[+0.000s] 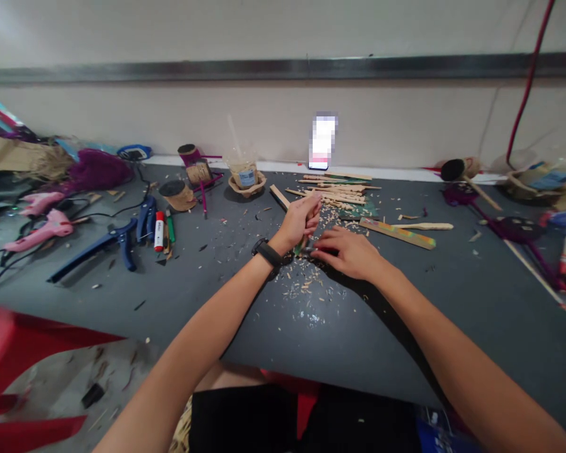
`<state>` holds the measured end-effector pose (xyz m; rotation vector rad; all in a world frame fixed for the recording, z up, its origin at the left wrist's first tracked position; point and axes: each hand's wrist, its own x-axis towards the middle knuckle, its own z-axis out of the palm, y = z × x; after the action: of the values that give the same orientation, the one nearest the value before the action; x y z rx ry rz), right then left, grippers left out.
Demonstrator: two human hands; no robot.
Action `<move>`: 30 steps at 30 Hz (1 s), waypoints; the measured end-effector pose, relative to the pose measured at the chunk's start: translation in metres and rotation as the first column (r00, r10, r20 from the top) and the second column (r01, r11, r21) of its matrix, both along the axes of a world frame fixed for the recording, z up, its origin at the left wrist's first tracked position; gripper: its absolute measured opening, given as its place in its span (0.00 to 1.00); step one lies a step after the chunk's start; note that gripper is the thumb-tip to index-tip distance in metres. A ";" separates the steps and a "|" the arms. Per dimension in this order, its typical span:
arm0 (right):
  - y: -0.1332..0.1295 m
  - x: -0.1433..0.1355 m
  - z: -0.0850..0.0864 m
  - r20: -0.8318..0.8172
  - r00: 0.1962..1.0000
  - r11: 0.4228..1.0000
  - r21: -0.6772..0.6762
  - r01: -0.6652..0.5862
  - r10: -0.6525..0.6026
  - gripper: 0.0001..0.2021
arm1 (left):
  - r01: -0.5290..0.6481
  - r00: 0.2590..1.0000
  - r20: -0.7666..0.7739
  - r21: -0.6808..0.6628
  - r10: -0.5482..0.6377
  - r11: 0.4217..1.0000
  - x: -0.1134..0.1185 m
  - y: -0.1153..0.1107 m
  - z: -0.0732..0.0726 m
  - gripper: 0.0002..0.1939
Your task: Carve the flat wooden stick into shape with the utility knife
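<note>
My left hand (300,220), with a dark watch (268,252) at the wrist, is closed in a fist around a small greenish piece (300,248) that shows below its fingers. Close on its right, my right hand (346,251) has its fingers bent together near a small metallic item (310,253); what it grips is too small to make out. Pale wood shavings (306,283) lie scattered beneath both hands. Behind them several thin carved sticks (344,195) lie in a pile. A flat stick with coloured markings (399,233) rests right of my right hand.
A lit phone (323,141) leans on the wall. A plastic cup (244,175) stands in a cardboard holder. Pink glue guns (47,229), a blue cutter (99,248) and a red marker (159,231) lie left. Right are purple pieces (519,228). A red stool (14,371) stands lower left.
</note>
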<state>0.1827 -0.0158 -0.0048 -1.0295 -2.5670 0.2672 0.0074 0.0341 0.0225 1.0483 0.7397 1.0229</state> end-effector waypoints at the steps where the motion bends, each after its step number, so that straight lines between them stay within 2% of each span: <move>1: 0.000 -0.001 -0.001 0.028 1.000 1.000 0.005 -0.010 0.010 0.16 | 0.001 1.000 -0.006 -0.001 -0.001 1.000 0.000 0.000 0.000 0.22; 5: -0.001 -0.003 -0.002 0.071 0.997 1.000 -0.009 -0.007 0.007 0.17 | -0.020 1.000 0.014 -0.035 0.021 0.999 -0.005 0.007 -0.001 0.23; 11: 0.003 0.001 -0.001 -0.054 0.994 0.994 -0.062 0.092 -0.095 0.15 | -0.033 0.995 0.089 -0.117 0.043 0.993 -0.013 0.016 -0.002 0.24; 17: 0.003 0.005 -0.003 -0.157 0.967 0.978 -0.089 0.188 -0.200 0.14 | 0.070 0.997 0.027 -0.039 -0.069 0.997 -0.014 0.010 0.002 0.24; 21: 0.000 0.004 -0.002 -0.149 0.975 0.986 -0.065 0.154 -0.162 0.14 | 0.109 0.994 0.006 0.007 -0.110 0.994 -0.015 0.007 0.005 0.23; 25: -0.001 0.003 -0.002 -0.166 0.977 0.991 -0.039 0.126 -0.130 0.13 | 0.079 0.997 0.011 0.022 -0.080 0.997 -0.016 0.008 0.003 0.23; 30: -0.002 0.002 -0.002 -0.252 0.957 0.989 -0.060 0.135 -0.146 0.12 | -0.017 0.997 0.075 0.031 0.015 0.999 -0.015 0.006 0.003 0.25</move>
<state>0.1848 -0.0179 -0.0069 -1.1081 -2.2556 0.3905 -0.0072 0.0400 0.0253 1.0271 0.6745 1.0847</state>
